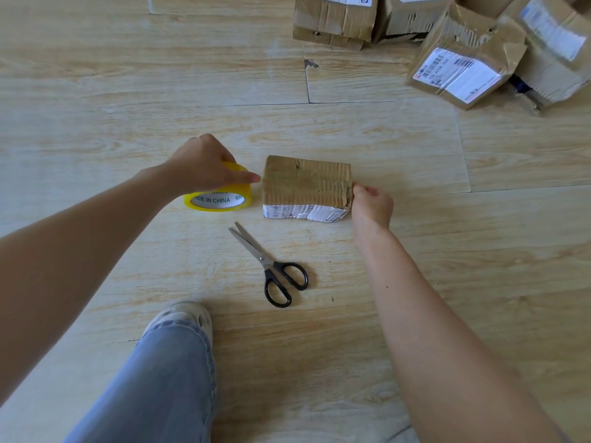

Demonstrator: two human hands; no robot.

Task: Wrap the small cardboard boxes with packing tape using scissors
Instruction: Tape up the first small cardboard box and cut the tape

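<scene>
While lying flat on the pale wood-look floor, near frame centre: small cardboard box, brown corrugated face up, torn white label along the side at 6 o'clock.

Pinched at its 3 o'clock end by right hand, fingers curled tight on the crumpled edge, forearm entering from 5 o'clock.

At 9 o'clock of the box, just beside it: roll of yellow packing tape, opening turned toward 6 o'clock, white core printed MADE IN CHINA. Gripped from above by left hand, fingers curled over the far rim, thumb stretched toward 3 o'clock. Thumb tip close to the box's edge; contact cannot be told.

At 6 o'clock of the box, apart from it, untouched: scissors, steel blades nearly together, tips toward 11 o'clock, black handle loops toward 5 o'clock.

At 1 o'clock, well apart: pile of used cardboard boxes, crushed and torn, white shipping labels showing.

At 7 o'clock, near the lower edge: blue jeans leg, ending in a light shoe flat on the floor.
</scene>
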